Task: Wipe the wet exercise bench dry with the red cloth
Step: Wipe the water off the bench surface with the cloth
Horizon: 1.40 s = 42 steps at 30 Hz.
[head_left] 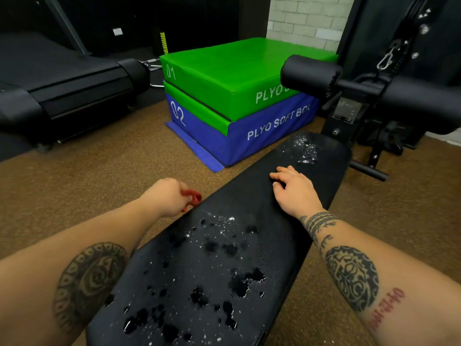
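Note:
The black padded exercise bench runs from the bottom of the view up to the right. Water drops and puddles lie on its near half and in a patch at its far end. My left hand hovers beside the bench's left edge, closed on a bunched red cloth, only a small part of which shows past my fingers. My right hand rests palm down on the bench's dry middle, fingers spread, holding nothing.
A green-and-blue stack of plyo soft boxes stands just beyond the bench to the left. A black treadmill fills the far left. The bench's roller pads and a black machine frame rise at the far right. Brown rubber floor surrounds everything.

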{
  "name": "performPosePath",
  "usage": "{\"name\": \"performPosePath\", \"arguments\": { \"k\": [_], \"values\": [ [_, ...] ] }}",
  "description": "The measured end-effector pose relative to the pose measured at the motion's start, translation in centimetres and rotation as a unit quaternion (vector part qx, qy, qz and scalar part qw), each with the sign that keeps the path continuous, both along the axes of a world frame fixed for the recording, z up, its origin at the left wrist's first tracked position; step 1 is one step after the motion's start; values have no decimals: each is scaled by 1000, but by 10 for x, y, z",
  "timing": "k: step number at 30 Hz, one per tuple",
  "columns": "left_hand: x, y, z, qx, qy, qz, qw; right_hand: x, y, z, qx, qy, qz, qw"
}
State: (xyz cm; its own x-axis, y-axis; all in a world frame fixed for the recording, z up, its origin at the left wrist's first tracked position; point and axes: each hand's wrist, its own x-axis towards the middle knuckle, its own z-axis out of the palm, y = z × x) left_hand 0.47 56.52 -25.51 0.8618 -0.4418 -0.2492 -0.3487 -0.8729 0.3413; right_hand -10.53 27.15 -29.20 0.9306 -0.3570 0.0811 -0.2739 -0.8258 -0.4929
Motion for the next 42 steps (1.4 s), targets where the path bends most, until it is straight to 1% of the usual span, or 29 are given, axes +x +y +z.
{"name": "performPosePath", "arguments": {
  "k": [2, 4, 6, 7, 8, 9, 10, 11, 12, 13, 14, 15, 16, 17, 19, 21, 22, 23, 24, 25, 26, 27, 29, 30, 32, 36, 38, 40, 42],
  "values": [
    [-2, 9, 8, -60, 21, 57, 996, -4, 2, 3, 21, -16, -1, 1000],
    [-8, 12, 20, -117, 12, 77, 990, -10, 9, 7, 36, -60, 5, 998],
    [-15, 3, 34, -200, 13, 111, 973, -17, 18, 10, 38, -115, 14, 993],
    [-19, -4, 40, -251, 29, 134, 958, -20, 26, 13, 55, -135, 22, 989],
    [-25, -15, 47, -302, 55, 155, 939, -24, 37, 19, 98, -149, 29, 984],
    [-32, -27, 54, -347, 90, 163, 919, -27, 51, 25, 167, -155, 37, 973],
    [-40, -40, 62, -377, 134, 158, 903, -29, 66, 34, 256, -155, 51, 953],
    [-46, -53, 68, -400, 187, 141, 886, -30, 82, 43, 348, -159, 65, 922],
    [-53, -64, 72, -418, 243, 119, 867, -28, 95, 50, 415, -167, 68, 892],
    [-58, -72, 74, -432, 291, 97, 848, -27, 104, 55, 450, -188, 55, 871],
    [-63, -78, 77, -444, 325, 82, 831, -26, 109, 60, 461, -216, 26, 861],
    [-65, -80, 80, -450, 342, 74, 821, -29, 109, 65, 446, -244, -6, 861],
    [-67, -78, 82, -450, 348, 67, 819, -32, 105, 70, 414, -260, -29, 872],
    [-69, -73, 85, -442, 332, 59, 831, -38, 99, 73, 372, -257, -38, 891],
    [-64, -53, 84, -380, 236, 37, 893, -50, 84, 73, 284, -202, -29, 937],
    [-51, -23, 70, -254, 114, 29, 960, -60, 76, 67, 224, -124, -19, 966],
    [-48, -7, 62, -164, 71, 24, 984, -62, 74, 61, 190, -86, -10, 978],
    [-46, 8, 52, -68, 52, 21, 996, -65, 75, 53, 149, -44, 8, 988],
    [-48, 22, 41, 10, 61, 21, 998, -66, 78, 46, 109, 1, 33, 994],
    [-49, 34, 29, 55, 93, 36, 993, -68, 83, 38, 65, 45, 59, 995],
    [-49, 46, 16, 58, 142, 66, 986, -68, 88, 31, 19, 74, 82, 994],
    [-51, 55, 3, 32, 192, 100, 976, -69, 94, 26, -23, 83, 98, 991],
    [-54, 64, -15, -59, 255, 166, 951, -69, 99, 26, -61, 70, 115, 989],
    [-54, 65, -22, -95, 265, 186, 941, -69, 99, 28, -68, 66, 120, 988],
    [-54, 65, -27, -128, 260, 203, 935, -72, 96, 34, -86, 76, 139, 984],
    [-55, 66, -28, -130, 306, 204, 921, -80, 95, 47, -109, 112, 184, 970],
    [-58, 66, -30, -145, 290, 195, 926, -82, 96, 50, -83, 146, 202, 965],
    [-62, 64, -32, -158, 255, 182, 936, -84, 92, 55, 25, 169, 207, 963],
    [-64, 63, -33, -158, 222, 171, 947, -86, 88, 60, 101, 110, 170, 974]
  ]
}}
